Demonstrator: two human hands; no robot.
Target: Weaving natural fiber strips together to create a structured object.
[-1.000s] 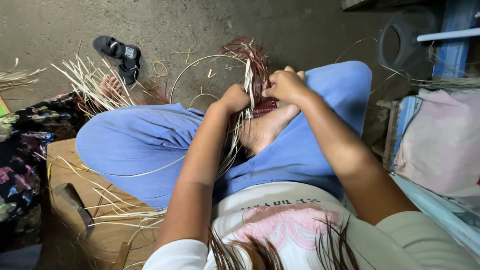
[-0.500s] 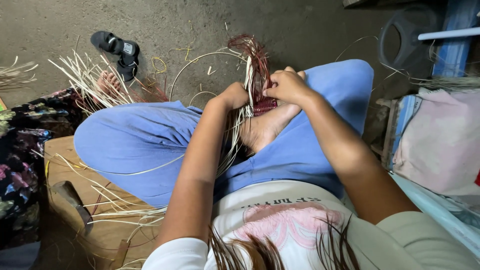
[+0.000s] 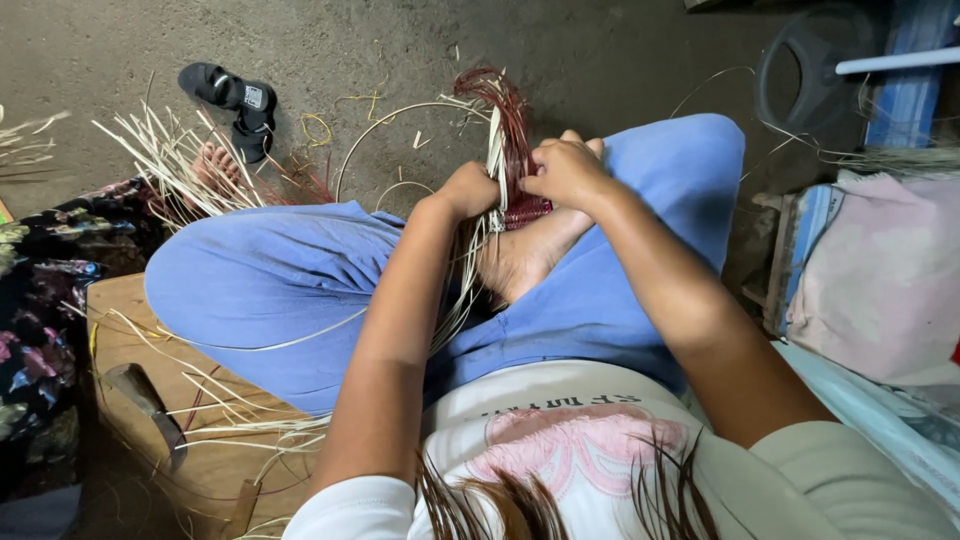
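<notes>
Head view: bare concrete floor (image 3: 620,50), black sandal (image 3: 232,100) and loose pale reeds (image 3: 165,165) far left. Left hand (image 3: 468,190) and right hand (image 3: 565,170), fingers clamped on the red-and-pale woven piece (image 3: 508,150) above crossed legs; pink cloth (image 3: 885,270) crowds the right.

The pale strips (image 3: 492,150) gripped between the left hand (image 3: 468,190) and right hand (image 3: 565,170) look like dry, stiff plant fibre with a matt, straw-like surface; the dark red strands (image 3: 515,120) beside them have a slight sheen. The trousers (image 3: 270,275) are soft, matt blue cloth. The low seat (image 3: 130,320) is bare, unpolished wood. The floor (image 3: 600,50) is rough grey concrete. The 1 sandal (image 3: 230,95) looks like matt black rubber or foam.
</notes>
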